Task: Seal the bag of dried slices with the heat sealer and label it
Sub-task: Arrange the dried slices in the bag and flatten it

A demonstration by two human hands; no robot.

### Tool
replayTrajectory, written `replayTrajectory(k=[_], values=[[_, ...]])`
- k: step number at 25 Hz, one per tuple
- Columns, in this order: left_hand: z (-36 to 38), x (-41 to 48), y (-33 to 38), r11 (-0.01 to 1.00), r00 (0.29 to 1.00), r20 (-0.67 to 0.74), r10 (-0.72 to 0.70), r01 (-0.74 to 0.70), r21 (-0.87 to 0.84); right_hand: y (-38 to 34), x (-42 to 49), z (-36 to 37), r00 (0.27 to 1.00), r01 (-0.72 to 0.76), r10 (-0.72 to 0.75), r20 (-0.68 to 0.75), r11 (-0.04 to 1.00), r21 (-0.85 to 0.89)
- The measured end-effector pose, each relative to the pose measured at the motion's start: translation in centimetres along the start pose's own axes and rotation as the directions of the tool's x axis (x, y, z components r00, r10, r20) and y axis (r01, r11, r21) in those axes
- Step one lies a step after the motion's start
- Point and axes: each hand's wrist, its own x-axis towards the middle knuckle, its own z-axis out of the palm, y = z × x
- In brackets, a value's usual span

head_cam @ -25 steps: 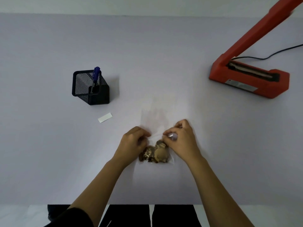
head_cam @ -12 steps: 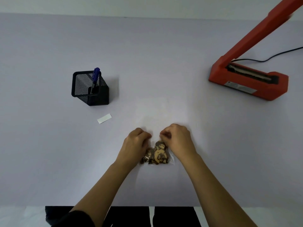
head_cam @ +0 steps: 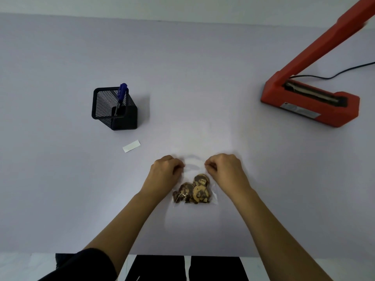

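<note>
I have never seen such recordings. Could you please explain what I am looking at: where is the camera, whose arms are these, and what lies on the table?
No robot works here: a person uses bare hands, and the camera sits on their head, looking forward and down. The left hand and the right hand each pinch the upper part of a clear bag on the pale table, with dried slices in its near end. At the far right stands a red heat sealer, its arm raised, with a black cable behind. At the left stands a black mesh pen holder with a blue pen; a small white label lies near it.
</note>
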Motion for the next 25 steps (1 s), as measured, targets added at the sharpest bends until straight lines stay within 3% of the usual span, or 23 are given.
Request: replayTrajectory(k=[7,11,19,25], values=[[-0.2,0.6,-0.3,0.985,0.977,0.132,0.168,-0.171,0.009,-0.7,0.8,-0.2,0.993,0.08,-0.084,0.088,0.996,0.043],[-0.7,1.1,-0.9,0.986,0.979,0.131,0.159,-0.164,0.032,-0.1,1.3,0.0,0.987,0.133,-0.137,0.089,0.989,0.059],[-2.9,4.1,-0.7,0.985,0.938,0.331,0.103,-0.143,0.1,0.0,3.1,-1.0,0.981,0.138,-0.133,0.141,0.99,-0.022],[-3.5,6.2,-1.0,0.967,0.907,0.416,0.059,-0.155,0.202,-0.3,4.9,-2.1,0.968,0.026,-0.012,0.249,0.998,-0.054]])
